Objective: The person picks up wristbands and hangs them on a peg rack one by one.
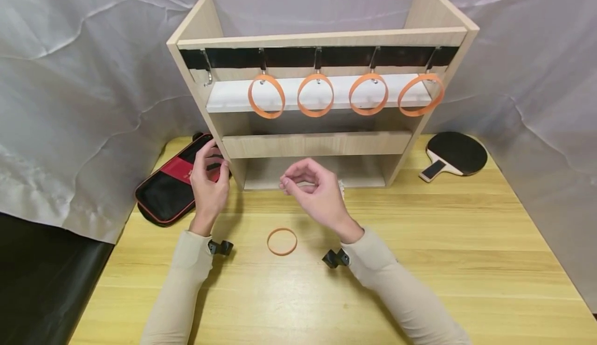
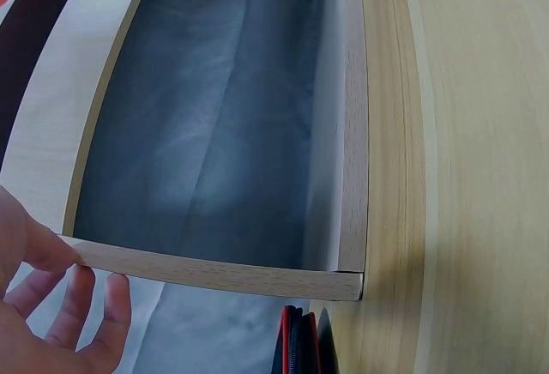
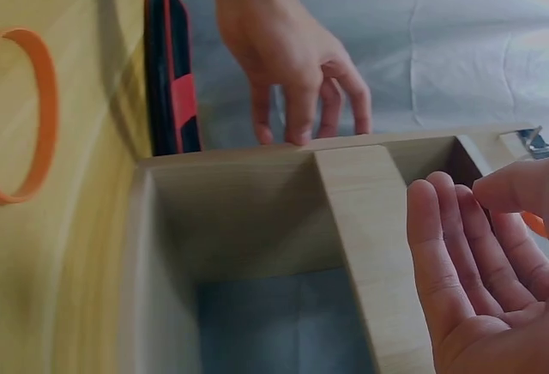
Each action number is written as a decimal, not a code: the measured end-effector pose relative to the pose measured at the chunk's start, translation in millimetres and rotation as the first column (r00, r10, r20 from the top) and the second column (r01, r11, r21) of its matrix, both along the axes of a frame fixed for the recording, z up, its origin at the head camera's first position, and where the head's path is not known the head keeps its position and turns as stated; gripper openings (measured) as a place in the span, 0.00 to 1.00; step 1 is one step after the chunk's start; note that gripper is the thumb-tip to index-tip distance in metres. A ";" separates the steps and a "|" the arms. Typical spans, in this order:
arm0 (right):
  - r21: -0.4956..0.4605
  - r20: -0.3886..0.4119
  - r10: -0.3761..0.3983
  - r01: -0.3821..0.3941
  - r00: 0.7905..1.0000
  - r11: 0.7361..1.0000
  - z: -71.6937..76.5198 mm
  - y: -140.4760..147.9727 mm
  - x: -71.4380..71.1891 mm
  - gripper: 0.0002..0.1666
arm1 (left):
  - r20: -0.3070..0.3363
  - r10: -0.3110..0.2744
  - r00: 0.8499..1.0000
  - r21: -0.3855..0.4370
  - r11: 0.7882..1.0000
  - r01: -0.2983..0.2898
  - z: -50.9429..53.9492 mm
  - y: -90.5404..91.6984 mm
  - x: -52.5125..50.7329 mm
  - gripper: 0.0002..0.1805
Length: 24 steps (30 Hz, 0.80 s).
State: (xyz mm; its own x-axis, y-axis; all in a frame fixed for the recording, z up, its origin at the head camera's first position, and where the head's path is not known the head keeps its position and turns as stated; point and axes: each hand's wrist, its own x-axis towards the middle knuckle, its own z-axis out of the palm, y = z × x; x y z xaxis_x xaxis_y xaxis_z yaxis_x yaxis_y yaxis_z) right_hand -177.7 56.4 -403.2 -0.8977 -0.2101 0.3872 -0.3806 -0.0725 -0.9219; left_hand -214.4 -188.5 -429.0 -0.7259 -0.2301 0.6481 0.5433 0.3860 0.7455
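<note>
My left hand (image 1: 210, 187) touches the left side panel of the wooden shelf (image 1: 317, 144) with its fingertips, fingers loosely bent. In the left wrist view that hand (image 2: 64, 305) is at the panel's outer edge. Before the shelf's lower part, my right hand (image 1: 319, 192) is raised, thumb near the fingertips, with nothing visible in it; the right wrist view shows its palm (image 3: 489, 280) and gently bent fingers. An orange ring (image 1: 282, 241) lies on the table between my forearms. Several more orange rings (image 1: 315, 95) hang from hooks; the leftmost hook (image 1: 208, 75) bears no ring.
A black and red case (image 1: 165, 192) lies left of the shelf, partly behind my left hand. On the right, a black paddle (image 1: 457, 153) lies on the wooden table (image 1: 443, 262). Grey cloth (image 1: 93, 75) hangs behind and at both sides.
</note>
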 end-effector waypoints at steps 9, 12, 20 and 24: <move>0.063 0.053 -0.006 0.003 0.999 0.998 -13.9 -1.4 4.1 0.09 | 0.008 0.003 1.000 -0.007 1.000 -0.003 -0.4 -0.2 0.4 0.29; 0.085 0.079 0.000 -0.007 0.997 0.996 -19.1 0.2 4.6 0.09 | 0.007 0.003 1.000 -0.007 1.000 -0.003 -0.8 -0.2 0.7 0.28; 0.181 0.135 0.016 -0.040 0.991 0.983 -32.1 5.0 6.3 0.12 | -0.010 0.010 1.000 -0.015 1.000 -0.010 -1.6 -0.4 -0.1 0.28; 0.222 0.152 0.031 -0.065 0.988 0.973 -38.6 6.6 7.4 0.13 | 0.001 0.016 1.000 -0.020 1.000 -0.016 -4.7 -2.0 -2.7 0.29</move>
